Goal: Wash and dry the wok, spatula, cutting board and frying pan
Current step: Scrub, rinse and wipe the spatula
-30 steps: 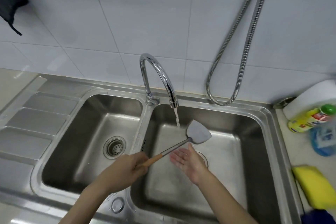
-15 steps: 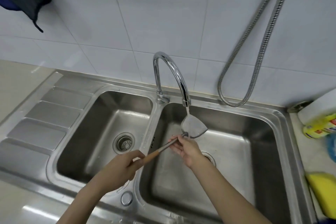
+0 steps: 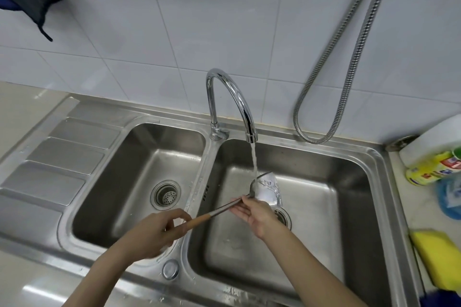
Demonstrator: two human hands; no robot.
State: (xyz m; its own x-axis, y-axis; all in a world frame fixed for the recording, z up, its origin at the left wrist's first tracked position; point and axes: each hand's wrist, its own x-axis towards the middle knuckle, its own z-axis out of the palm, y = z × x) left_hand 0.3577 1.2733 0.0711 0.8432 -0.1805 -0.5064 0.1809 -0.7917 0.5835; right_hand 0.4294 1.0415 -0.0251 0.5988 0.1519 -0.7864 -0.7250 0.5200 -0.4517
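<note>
A metal spatula (image 3: 265, 188) with a wooden handle is held over the right sink basin (image 3: 344, 197), its blade under the water running from the chrome faucet (image 3: 234, 97). My left hand (image 3: 152, 234) is shut on the wooden handle end. My right hand (image 3: 254, 214) pinches the metal shaft just below the blade, palm up. Water sheets off the blade. The wok, cutting board and frying pan are out of sight.
The left basin (image 3: 119, 182) has a drain strainer, with a ribbed drainboard (image 3: 57, 157) beyond it. A metal shower hose (image 3: 349, 62) hangs on the tiled wall. At right stand a yellow detergent bottle (image 3: 431, 169), a white roll (image 3: 434, 137), a blue item (image 3: 449, 194) and a yellow sponge (image 3: 439, 257).
The spatula blade moved left under the water stream. My right hand went from open below the blade to gripping the shaft near it. The view shifted a little left.
</note>
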